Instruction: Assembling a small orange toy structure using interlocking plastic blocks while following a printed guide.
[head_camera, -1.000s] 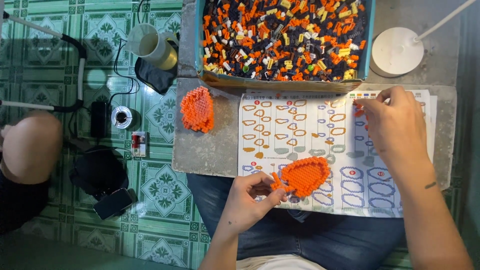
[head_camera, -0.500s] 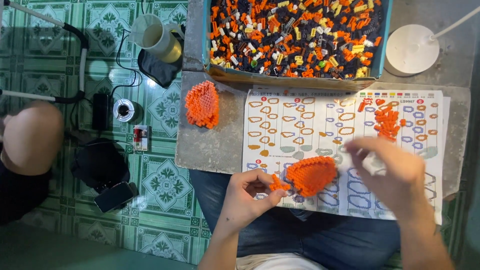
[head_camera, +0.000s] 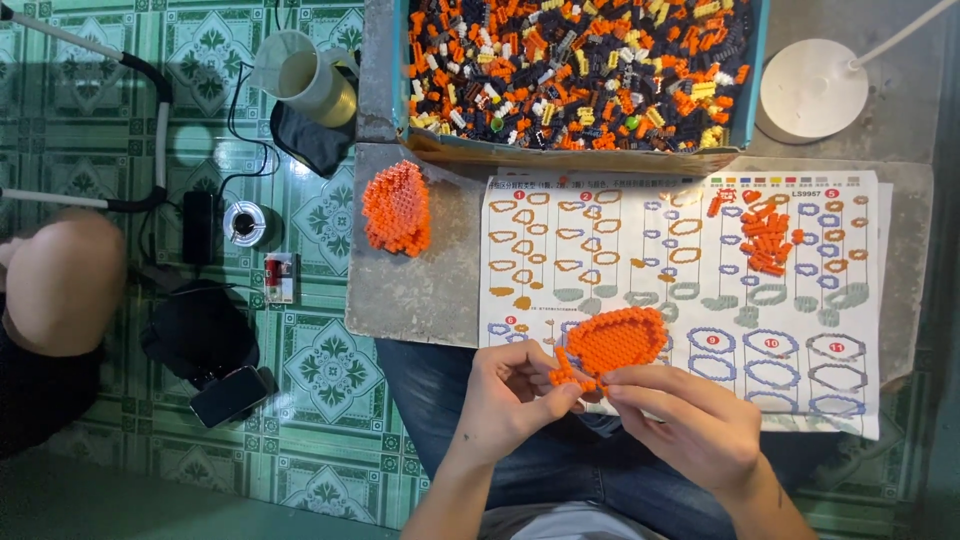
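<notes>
I am pinching the orange oval (head_camera: 612, 343) with my left hand (head_camera: 510, 398) at its lower-left edge. My right hand (head_camera: 680, 420) is closing fingertips beside it (on a small brick, I think), oval stretching toward upper right.

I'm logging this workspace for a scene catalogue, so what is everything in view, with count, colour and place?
box of small bricks: one, blue walls, mixed orange, black, white and yellow pieces, top of table
instruction sheet: one, white with coloured outlines, on table
loose brick pile: one, orange, on sheet's upper right
finished brick piece: one, orange, table's left part
oval brick build: one, orange, sheet's lower edge
lamp base: one, white, round, top right
cup: one, pale, on floor, upper left
phone: one, dark, floor
another person's knee: one, far left
left hand: pinching the build's lower edge
right hand: fingers at the same edge
</notes>
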